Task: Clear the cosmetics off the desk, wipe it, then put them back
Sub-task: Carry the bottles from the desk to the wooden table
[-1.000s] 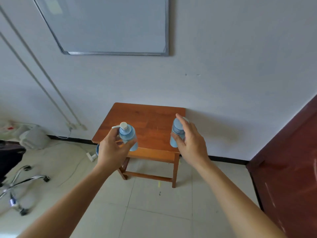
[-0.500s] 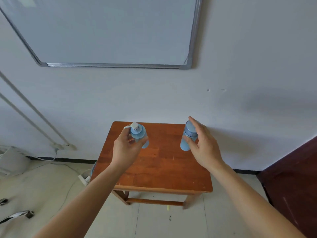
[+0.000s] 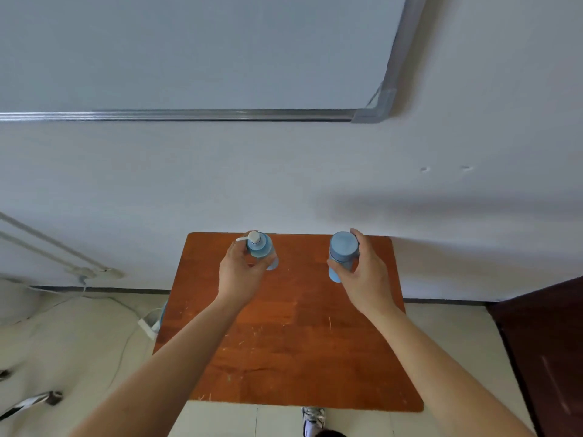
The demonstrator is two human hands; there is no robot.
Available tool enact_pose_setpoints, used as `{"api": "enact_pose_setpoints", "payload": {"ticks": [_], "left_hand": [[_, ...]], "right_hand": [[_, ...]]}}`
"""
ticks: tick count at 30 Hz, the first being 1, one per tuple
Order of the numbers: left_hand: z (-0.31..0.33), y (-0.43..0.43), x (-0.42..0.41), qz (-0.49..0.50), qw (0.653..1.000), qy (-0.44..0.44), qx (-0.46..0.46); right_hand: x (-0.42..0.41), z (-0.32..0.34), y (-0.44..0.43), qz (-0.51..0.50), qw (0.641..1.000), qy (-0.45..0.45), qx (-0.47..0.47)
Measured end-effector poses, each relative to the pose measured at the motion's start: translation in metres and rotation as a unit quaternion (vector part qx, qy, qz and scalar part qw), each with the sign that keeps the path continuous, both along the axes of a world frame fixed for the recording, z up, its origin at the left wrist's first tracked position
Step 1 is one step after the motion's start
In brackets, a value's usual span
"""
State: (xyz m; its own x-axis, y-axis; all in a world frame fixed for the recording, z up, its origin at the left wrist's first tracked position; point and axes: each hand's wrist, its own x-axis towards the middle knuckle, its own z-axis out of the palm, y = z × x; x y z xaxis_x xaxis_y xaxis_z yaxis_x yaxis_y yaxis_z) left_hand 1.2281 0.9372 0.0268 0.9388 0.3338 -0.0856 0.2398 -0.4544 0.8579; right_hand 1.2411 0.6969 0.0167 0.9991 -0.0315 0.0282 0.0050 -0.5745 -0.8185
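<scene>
A small wooden desk (image 3: 284,342) stands against the white wall, its top bare. My left hand (image 3: 239,272) grips a light-blue pump bottle (image 3: 260,247) with a white pump head, held over the desk's far left part. My right hand (image 3: 362,275) holds a light-blue capped bottle (image 3: 344,250) over the far right part. Both bottles are upright. I cannot tell whether their bases touch the wood.
A whiteboard (image 3: 189,58) hangs on the wall above the desk. A dark red door (image 3: 549,342) is at the right. A power strip (image 3: 150,323) and cable lie on the floor at the left, with a chair's wheeled base (image 3: 31,402) at lower left. My shoe (image 3: 314,421) shows below the desk's near edge.
I have stepped up to the desk, which now fills the lower view. Both hands carried the bottles forward over its far side.
</scene>
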Motion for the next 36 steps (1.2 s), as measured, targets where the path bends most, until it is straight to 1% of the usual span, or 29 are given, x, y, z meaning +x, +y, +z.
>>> {"api": "enact_pose_setpoints", "payload": {"ticks": [4,9,17,21,26,30,31,33,36], "left_hand": [[-0.026,0.003,0.040,0.023,0.999,0.044,-0.011],[-0.046,0.000,0.073,0.021,0.997,0.067,-0.024],[-0.066,0.000,0.095,-0.014,0.996,0.082,-0.028],[-0.072,0.001,0.100,-0.025,0.994,0.098,-0.029],[-0.075,0.004,0.106,-0.029,0.994,0.105,-0.008],[-0.055,0.005,0.105,-0.058,0.989,0.130,0.040],[-0.045,0.005,0.103,-0.059,0.989,0.123,0.063],[-0.017,0.003,0.096,-0.059,0.989,0.060,0.125],[0.030,0.002,0.083,-0.064,0.975,-0.106,0.184]], "right_hand": [[0.048,-0.027,0.023,0.037,0.999,0.018,0.025],[0.083,-0.051,0.046,0.054,0.998,0.016,0.013],[0.100,-0.063,0.062,0.025,1.000,0.013,0.010],[0.104,-0.064,0.063,0.058,0.997,0.016,-0.038],[0.099,-0.065,0.061,0.044,0.994,0.021,-0.102],[0.093,-0.047,0.048,0.050,0.991,0.014,-0.125],[0.092,-0.038,0.042,0.044,0.991,0.001,-0.129],[0.090,-0.017,0.029,0.023,0.988,-0.043,-0.144],[0.084,0.022,0.006,-0.016,0.973,-0.129,-0.191]]}}
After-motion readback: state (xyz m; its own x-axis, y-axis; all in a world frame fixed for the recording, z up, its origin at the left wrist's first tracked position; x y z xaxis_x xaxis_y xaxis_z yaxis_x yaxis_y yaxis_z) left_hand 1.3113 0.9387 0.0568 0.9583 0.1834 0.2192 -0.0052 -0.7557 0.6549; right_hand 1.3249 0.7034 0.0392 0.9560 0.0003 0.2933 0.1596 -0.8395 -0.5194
